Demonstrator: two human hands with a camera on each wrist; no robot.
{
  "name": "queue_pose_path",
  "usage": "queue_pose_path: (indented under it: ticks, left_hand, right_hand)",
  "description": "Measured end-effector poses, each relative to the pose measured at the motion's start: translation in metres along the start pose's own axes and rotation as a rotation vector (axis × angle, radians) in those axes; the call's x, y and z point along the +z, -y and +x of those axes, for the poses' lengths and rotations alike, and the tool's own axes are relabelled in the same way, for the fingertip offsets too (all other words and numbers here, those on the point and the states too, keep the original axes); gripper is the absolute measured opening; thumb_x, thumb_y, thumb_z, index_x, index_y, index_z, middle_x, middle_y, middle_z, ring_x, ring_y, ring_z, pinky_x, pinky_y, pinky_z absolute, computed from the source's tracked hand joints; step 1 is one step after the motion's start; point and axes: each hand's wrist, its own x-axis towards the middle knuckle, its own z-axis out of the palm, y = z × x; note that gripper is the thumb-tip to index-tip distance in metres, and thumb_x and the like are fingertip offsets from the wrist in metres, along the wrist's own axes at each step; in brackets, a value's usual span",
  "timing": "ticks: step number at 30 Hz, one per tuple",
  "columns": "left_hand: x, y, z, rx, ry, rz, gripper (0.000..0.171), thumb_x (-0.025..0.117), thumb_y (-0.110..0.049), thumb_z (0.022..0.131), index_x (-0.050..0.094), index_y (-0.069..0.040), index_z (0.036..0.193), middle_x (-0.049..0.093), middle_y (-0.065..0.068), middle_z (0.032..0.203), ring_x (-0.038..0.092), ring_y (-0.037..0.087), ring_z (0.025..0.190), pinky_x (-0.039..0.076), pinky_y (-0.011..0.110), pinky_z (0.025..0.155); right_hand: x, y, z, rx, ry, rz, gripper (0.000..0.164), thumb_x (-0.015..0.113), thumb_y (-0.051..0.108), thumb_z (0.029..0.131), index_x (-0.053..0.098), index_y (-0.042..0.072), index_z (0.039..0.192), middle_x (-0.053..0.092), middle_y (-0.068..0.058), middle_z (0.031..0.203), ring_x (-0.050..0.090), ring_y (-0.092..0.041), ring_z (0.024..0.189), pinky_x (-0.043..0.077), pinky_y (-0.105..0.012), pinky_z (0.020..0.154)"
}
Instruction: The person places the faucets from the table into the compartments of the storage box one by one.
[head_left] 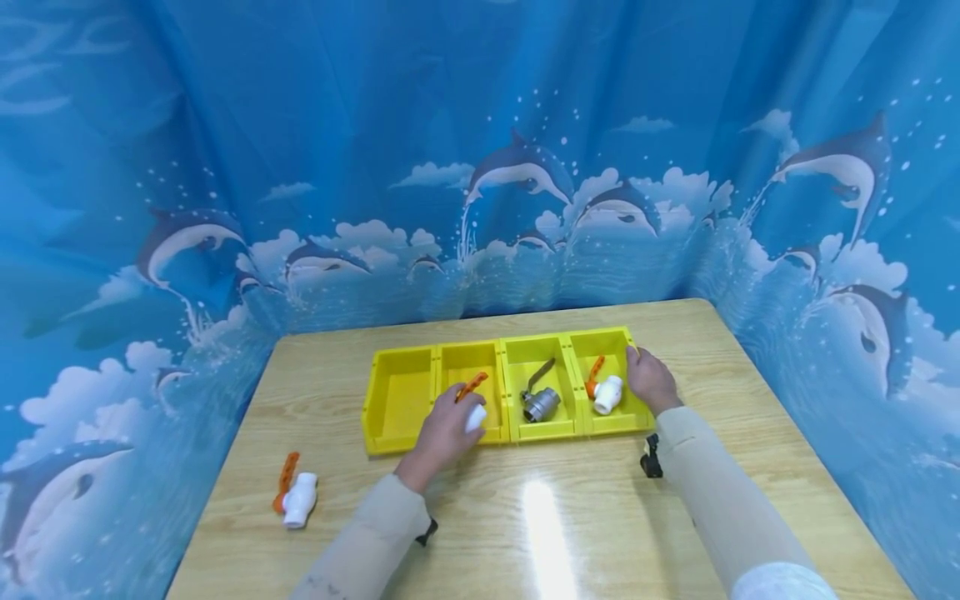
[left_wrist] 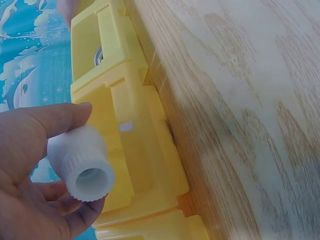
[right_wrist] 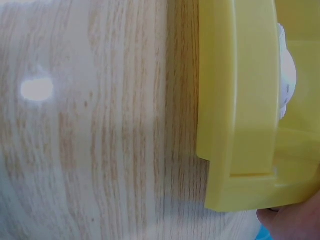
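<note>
My left hand [head_left: 447,425] grips a white plastic ball valve [left_wrist: 82,160] with an orange lever [head_left: 472,385], held over the second bin from the left in the yellow bin row [head_left: 401,352]. The left wrist view shows the valve's open ribbed end, thumb above and fingers beneath. At the row's right end, my right hand [head_left: 651,380] holds the outer wall of the last bin. That bin contains another white ball valve [head_left: 608,395] with an orange handle. One bin to its left lies a metal ball valve [head_left: 542,405] with a dark lever.
A third white ball valve [head_left: 301,500] with an orange handle lies on the wooden table [head_left: 600,517] at the front left. Behind the table hangs a blue dolphin-print curtain [head_left: 420,108], which also runs along both sides.
</note>
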Motion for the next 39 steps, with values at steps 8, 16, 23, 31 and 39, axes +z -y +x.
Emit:
queue_pose_path:
  ticks: [8,16,23,31,39]
  left_hand:
    - [0.006,0.000,0.004,0.033,-0.010,0.018,0.045,0.081,-0.026,0.080,0.063,-0.021,0.121,0.042,0.013,0.145,0.047,0.031,0.121,0.046,0.051,0.095]
    - [0.008,-0.001,0.005,0.008,0.005,0.014,0.041,0.079,-0.020,0.082,0.064,-0.022,0.120,0.044,0.011,0.143,0.048,0.029,0.119,0.046,0.050,0.096]
    - [0.012,-0.002,0.009,0.039,-0.007,0.014,0.038,0.078,-0.019,0.082,0.065,-0.021,0.118,0.045,0.013,0.143,0.048,0.031,0.121,0.046,0.051,0.095]
    - [0.016,-0.002,0.016,0.037,-0.030,0.024,0.037,0.076,-0.017,0.084,0.064,-0.020,0.118,0.043,0.015,0.144,0.044,0.033,0.126,0.043,0.053,0.099]
    - [0.018,-0.002,0.019,0.062,-0.050,0.045,0.036,0.076,-0.016,0.084,0.064,-0.019,0.119,0.043,0.017,0.145,0.044,0.035,0.126,0.044,0.052,0.098]
  right_hand:
    - [-0.001,0.001,-0.002,-0.013,0.000,0.014,0.078,-0.001,0.049,0.101,0.018,-0.010,0.149,0.023,-0.032,0.151,0.024,-0.050,0.138,0.020,-0.058,0.112]
    - [-0.001,-0.001,-0.001,-0.018,0.006,0.017,0.080,-0.002,0.050,0.101,0.017,-0.010,0.150,0.022,-0.032,0.152,0.023,-0.050,0.138,0.019,-0.058,0.112]
    - [-0.001,-0.003,0.000,-0.018,0.004,0.023,0.081,-0.004,0.051,0.100,0.016,-0.009,0.150,0.022,-0.033,0.152,0.022,-0.050,0.138,0.019,-0.058,0.113]
    - [0.000,-0.002,0.000,-0.023,0.014,0.021,0.080,-0.002,0.050,0.101,0.018,-0.010,0.149,0.024,-0.034,0.150,0.025,-0.051,0.136,0.021,-0.059,0.111]
    - [0.002,-0.004,0.002,-0.041,-0.006,0.015,0.080,-0.002,0.050,0.101,0.019,-0.010,0.149,0.026,-0.033,0.150,0.026,-0.051,0.136,0.022,-0.059,0.111]
